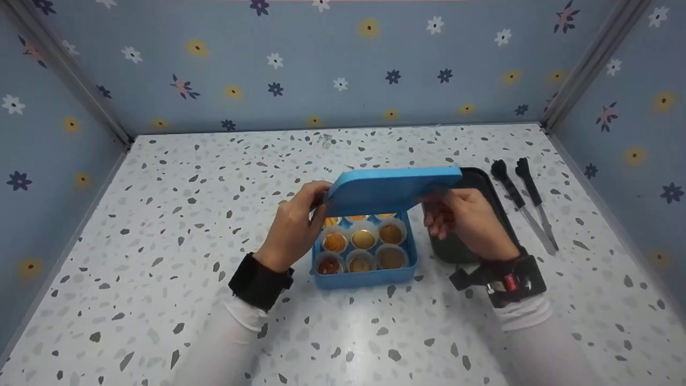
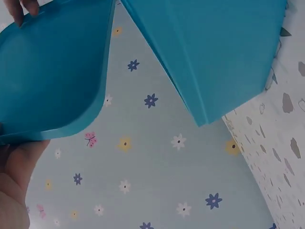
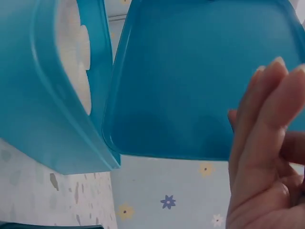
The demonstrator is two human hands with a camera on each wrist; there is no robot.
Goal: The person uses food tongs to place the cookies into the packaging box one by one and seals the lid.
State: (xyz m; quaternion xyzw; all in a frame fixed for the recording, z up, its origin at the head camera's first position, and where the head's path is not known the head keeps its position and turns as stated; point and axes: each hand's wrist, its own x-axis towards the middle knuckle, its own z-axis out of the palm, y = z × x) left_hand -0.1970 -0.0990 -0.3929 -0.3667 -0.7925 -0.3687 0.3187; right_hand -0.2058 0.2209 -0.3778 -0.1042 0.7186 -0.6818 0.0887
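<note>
Both hands hold a blue lid (image 1: 394, 190) tilted up over the rear of a matching blue box (image 1: 370, 280). My left hand (image 1: 292, 228) grips the lid at its left edge, with the thumb on the near side. At the lid's right edge, my right hand (image 1: 474, 217) pinches the rim; the other fingers (image 3: 267, 95) overlap the lid's inner face in the right wrist view. Inside the box stand rows of white paper cups (image 1: 363, 239) with orange, tan, brown and reddish fillings. The lid hides the back row in part.
A black tray (image 1: 455, 249) lies right of the box, partly behind the right hand. Farther right rest tongs (image 1: 536, 214) with black tips and metal handles. Flower-patterned panels (image 1: 343, 64) enclose the speckled table (image 1: 177, 225) at the back and sides.
</note>
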